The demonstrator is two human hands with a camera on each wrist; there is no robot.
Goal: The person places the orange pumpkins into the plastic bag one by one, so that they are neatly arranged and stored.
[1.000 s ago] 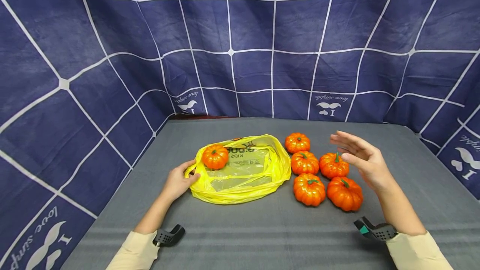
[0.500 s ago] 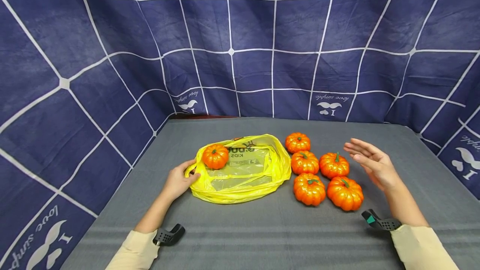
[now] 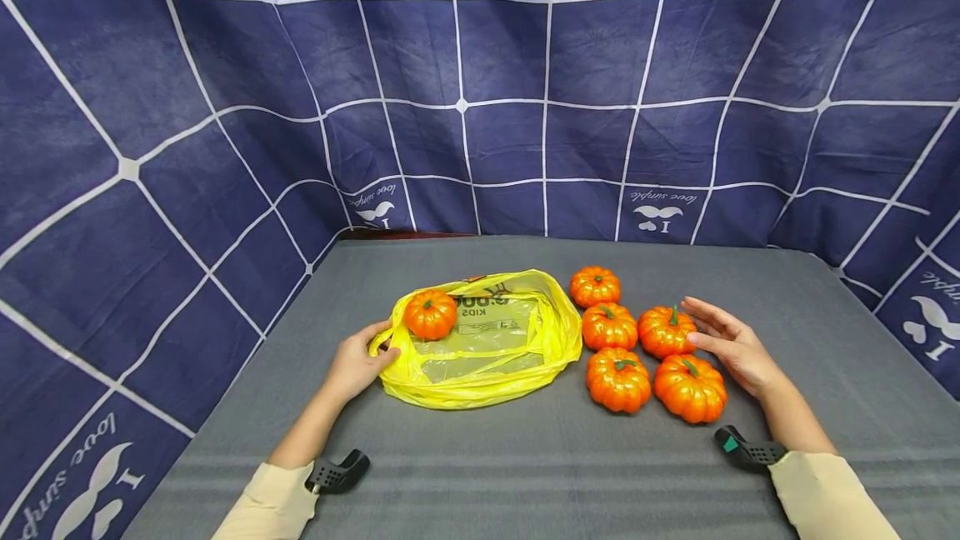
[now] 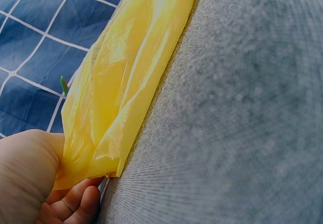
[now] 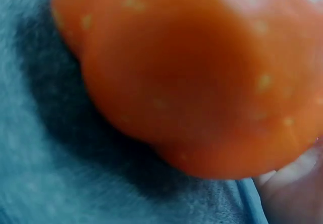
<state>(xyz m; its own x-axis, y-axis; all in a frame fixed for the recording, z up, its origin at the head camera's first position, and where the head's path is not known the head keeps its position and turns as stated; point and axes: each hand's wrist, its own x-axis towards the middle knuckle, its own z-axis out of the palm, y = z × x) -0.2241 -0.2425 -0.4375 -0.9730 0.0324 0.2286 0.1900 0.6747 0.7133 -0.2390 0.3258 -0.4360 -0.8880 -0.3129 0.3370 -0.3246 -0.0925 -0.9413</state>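
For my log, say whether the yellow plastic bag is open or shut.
Open: the yellow plastic bag gapes wide in the head view, with one orange pumpkin visible within its rim.

A: Left side?
B: Left forearm rises from bottom left, slanting rightward. Left hand left of centre, pinching; left wrist view shows its fingers curled, lower left.
A: Right side?
B: Right forearm rises from lower right, slanting leftward. Right hand right of centre, fingers extended, thumb apart.

Navy, white-gridded curtain behind and beside a grey cloth-covered tabletop.
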